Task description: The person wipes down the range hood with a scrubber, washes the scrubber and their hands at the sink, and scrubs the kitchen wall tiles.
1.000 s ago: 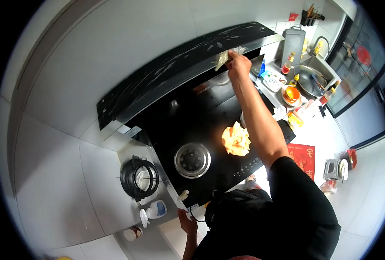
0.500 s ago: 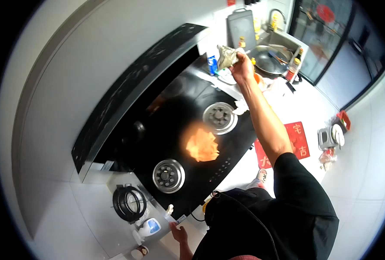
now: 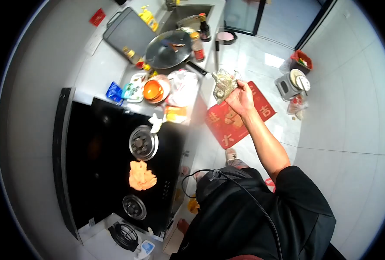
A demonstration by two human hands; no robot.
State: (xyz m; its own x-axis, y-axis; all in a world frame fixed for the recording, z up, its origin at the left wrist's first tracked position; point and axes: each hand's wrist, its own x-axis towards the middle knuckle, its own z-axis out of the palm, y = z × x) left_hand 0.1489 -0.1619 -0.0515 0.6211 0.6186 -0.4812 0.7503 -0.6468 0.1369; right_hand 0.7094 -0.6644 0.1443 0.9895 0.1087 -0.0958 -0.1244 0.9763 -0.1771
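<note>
My right hand [image 3: 241, 99] is closed on a crumpled, greenish-grey packet [image 3: 224, 85], held above the floor to the right of the counter. Low beside the front of the stove, my left hand [image 3: 183, 226] shows only in part, and its fingers cannot be made out. A crumpled orange cloth [image 3: 141, 175] lies on the black stove top [image 3: 99, 173], between two round burners [image 3: 143, 143] [image 3: 134, 207]. Near the upper burner is a white crumpled piece [image 3: 155, 123].
A wok [image 3: 168, 50], bottles [image 3: 197, 47] and orange bowls [image 3: 153, 90] crowd the counter by the sink [image 3: 188, 14]. A red mat [image 3: 240, 115] lies on the floor. Farther right stand a grey stool [image 3: 288, 86] and a red-rimmed bin [image 3: 302, 61]. Black pan supports [image 3: 123, 236] sit below the stove.
The view has turned toward the sink and floor. My right hand has carried the packet from over the back of the stove, past the counter, to above the floor. My left hand stays low beside the stove.
</note>
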